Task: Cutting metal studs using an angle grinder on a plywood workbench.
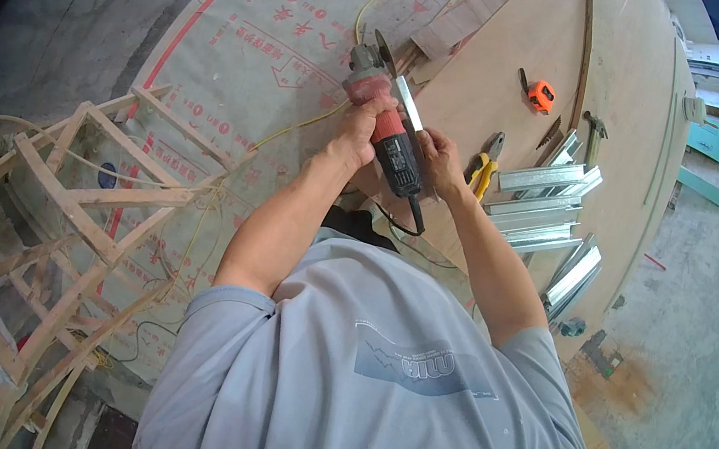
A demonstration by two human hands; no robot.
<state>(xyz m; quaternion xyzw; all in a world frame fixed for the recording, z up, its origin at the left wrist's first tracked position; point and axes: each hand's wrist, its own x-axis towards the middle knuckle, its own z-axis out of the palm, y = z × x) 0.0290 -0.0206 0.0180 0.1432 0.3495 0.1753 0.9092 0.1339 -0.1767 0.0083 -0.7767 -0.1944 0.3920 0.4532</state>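
My left hand (357, 136) grips a red and black angle grinder (398, 156) around its red housing, its disc (383, 47) pointing away from me. My right hand (437, 157) holds a short shiny metal strip (409, 100) that angles up beside the disc; whether the two touch I cannot tell. This work is over the edge of a plywood board (453, 99). Just right of my right hand lie yellow-handled pliers (482, 173) and several cut metal channel pieces (534, 204).
An orange tape measure (541, 96), a hammer (594, 134) and a long wooden stick (585, 45) lie on the board. At left stands a curved timber frame (100, 237) on printed protective sheeting (238, 39), crossed by a yellow cable (300, 123). Pale green boards (715, 146) lie at right.
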